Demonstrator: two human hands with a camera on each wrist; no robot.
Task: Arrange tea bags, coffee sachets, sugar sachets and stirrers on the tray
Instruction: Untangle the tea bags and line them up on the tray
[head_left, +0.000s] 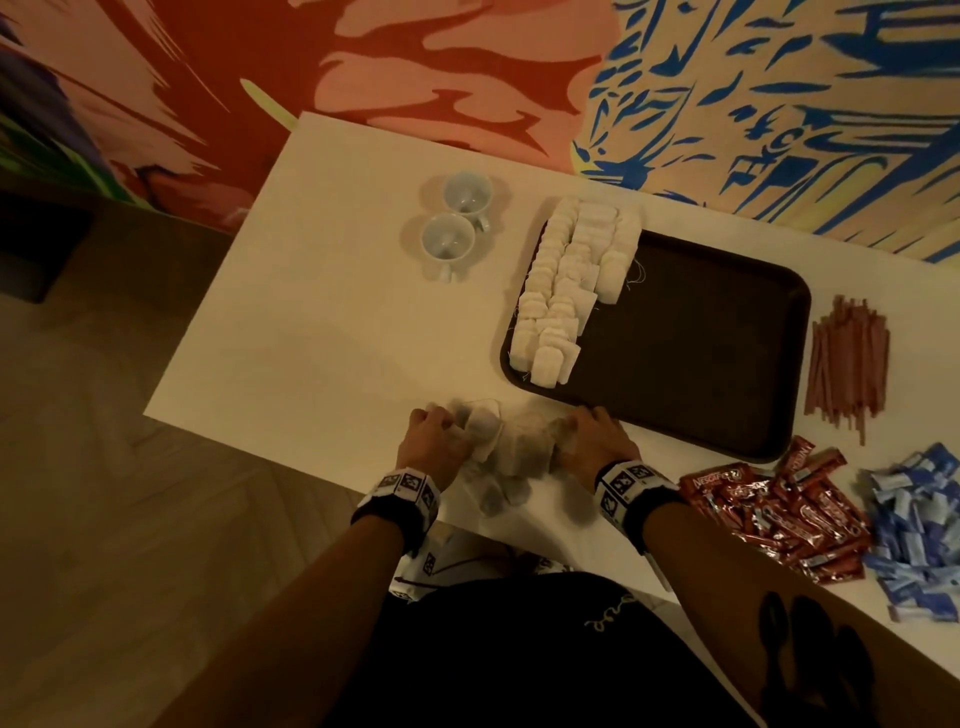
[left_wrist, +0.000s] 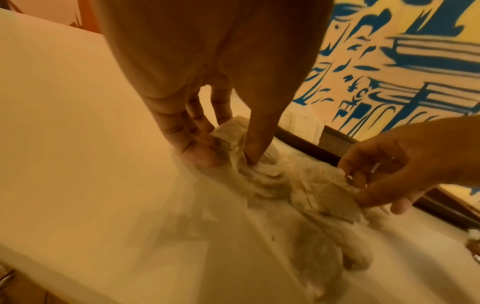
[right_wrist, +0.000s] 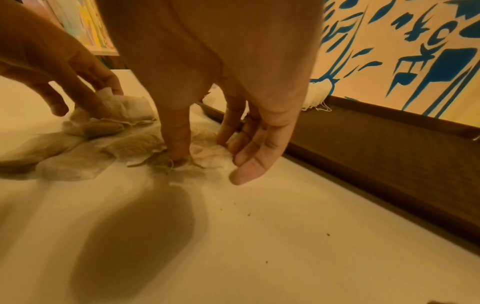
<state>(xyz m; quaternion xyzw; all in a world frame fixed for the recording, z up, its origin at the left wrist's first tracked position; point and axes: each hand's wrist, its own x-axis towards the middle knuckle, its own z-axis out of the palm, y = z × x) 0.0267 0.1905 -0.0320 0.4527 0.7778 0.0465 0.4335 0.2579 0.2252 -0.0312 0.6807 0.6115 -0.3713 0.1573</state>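
Note:
A loose pile of tea bags (head_left: 511, 452) lies near the table's front edge, just left of the dark brown tray (head_left: 717, 332). My left hand (head_left: 441, 426) pinches a tea bag (left_wrist: 230, 142) at the pile's left side between thumb and fingers. At the pile's right side, my right hand (head_left: 582, 431) has its thumb and forefinger closed on another tea bag (right_wrist: 158, 162). Rows of tea bags (head_left: 566, 286) line the tray's left side. Brown stirrers (head_left: 847, 364), red coffee sachets (head_left: 779, 514) and blue sugar sachets (head_left: 919, 545) lie on the table to the right.
Two white cups (head_left: 457, 218) stand at the back of the white table (head_left: 322, 322), left of the tray. A painted wall runs behind the table. The tray's rim (right_wrist: 376, 144) rises right beside my right hand.

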